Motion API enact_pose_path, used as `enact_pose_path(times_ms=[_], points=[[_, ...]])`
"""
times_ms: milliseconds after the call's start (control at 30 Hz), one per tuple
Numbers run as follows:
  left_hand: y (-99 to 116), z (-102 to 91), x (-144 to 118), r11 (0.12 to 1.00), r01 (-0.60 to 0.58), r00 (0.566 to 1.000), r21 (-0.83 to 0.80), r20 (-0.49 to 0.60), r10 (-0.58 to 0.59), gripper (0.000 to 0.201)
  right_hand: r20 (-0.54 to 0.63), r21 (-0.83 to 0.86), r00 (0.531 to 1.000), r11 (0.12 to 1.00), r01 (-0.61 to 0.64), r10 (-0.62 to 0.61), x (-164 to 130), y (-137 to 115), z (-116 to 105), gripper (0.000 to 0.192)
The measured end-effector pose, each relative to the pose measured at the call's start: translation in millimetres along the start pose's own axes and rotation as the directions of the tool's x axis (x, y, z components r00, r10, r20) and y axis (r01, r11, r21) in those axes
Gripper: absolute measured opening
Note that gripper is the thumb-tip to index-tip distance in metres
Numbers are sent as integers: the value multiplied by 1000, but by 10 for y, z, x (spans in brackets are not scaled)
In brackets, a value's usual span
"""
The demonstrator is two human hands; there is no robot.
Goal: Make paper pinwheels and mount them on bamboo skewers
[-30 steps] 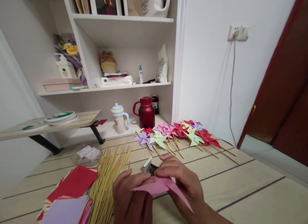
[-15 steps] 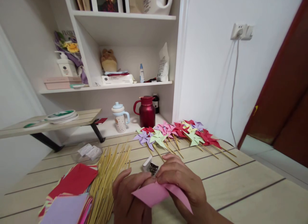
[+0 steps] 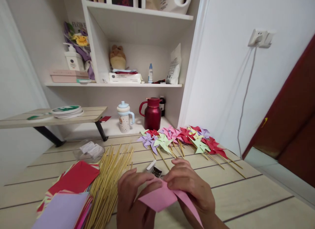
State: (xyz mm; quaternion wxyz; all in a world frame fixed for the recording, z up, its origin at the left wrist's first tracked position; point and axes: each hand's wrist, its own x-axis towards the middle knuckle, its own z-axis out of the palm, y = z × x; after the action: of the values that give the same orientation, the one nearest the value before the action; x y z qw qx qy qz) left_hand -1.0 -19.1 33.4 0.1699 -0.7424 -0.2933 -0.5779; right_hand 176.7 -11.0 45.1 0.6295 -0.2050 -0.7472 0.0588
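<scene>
Both hands hold one piece of pink paper (image 3: 161,198) above the near part of the table. My left hand (image 3: 134,196) grips its left side, the fingers bent over the upper edge. My right hand (image 3: 193,189) pinches the right side, where a narrow strip of the sheet hangs down. The fingertips of both hands almost meet at the top of the paper, and what lies under them is hidden. Just beyond the fingers stands a small open white box (image 3: 151,166) with dark little pieces (image 3: 157,172) beside it.
Many bamboo sticks (image 3: 108,186) lie left of my hands, beside stacks of red paper (image 3: 75,177) and lilac paper (image 3: 60,211). Finished paper pinwheels (image 3: 163,142) lie at the back. Behind them are a red jug (image 3: 152,115) and a cup (image 3: 124,119). A small raised table (image 3: 93,114) stands left.
The view has shifted and tilted slightly. Both hands still hold the pink paper, and the fingertips have moved a little apart at its top, showing more of the sheet.
</scene>
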Motion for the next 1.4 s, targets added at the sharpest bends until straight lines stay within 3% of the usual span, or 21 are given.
enact_pose_path(times_ms=[133,200,400,467,800,900,967,1000,1067,1133,1200,1267,1400], points=[[-30,-87,67,993,-100,992,65,82,95,25,-56,7,998,1000,19,-18,8,15,21,10],[-26,-91,63,987,-137,986,80,102,129,23,-30,-29,997,997,67,-68,6,31,16,10],[97,33,21,998,-18,996,64,-87,23,22,60,-116,993,988,105,-99,-48,84,-45,15],[121,41,29,997,3,996,74,-88,3,21,78,-129,992,986,108,-99,-58,92,-54,17],[-29,-91,-7,988,-120,988,97,113,109,22,169,-122,986,992,34,-13,10,-4,-76,17],[-23,-36,-36,998,-24,996,53,91,19,23,160,-120,987,992,30,-10,15,-3,-50,19],[-21,28,-44,987,163,984,-5,76,-162,21,114,-94,993,995,-20,31,0,33,-4,18],[-22,63,-44,959,277,957,-54,99,-271,17,90,-76,991,993,-91,98,-13,58,23,17],[-25,134,-39,814,560,826,-151,173,-536,8,60,-31,952,954,-299,301,-41,109,75,14],[-22,194,-33,611,757,653,-232,229,-722,4,59,17,860,861,-509,507,-61,145,110,18],[-13,236,-32,464,837,536,-291,264,-802,8,74,61,773,771,-634,630,-65,162,125,22],[-5,258,-36,387,863,480,-326,289,-828,11,92,93,739,733,-674,668,-56,164,125,21],[-7,242,-33,295,892,405,-341,316,-858,18,115,106,733,725,-680,671,-34,159,114,18]])
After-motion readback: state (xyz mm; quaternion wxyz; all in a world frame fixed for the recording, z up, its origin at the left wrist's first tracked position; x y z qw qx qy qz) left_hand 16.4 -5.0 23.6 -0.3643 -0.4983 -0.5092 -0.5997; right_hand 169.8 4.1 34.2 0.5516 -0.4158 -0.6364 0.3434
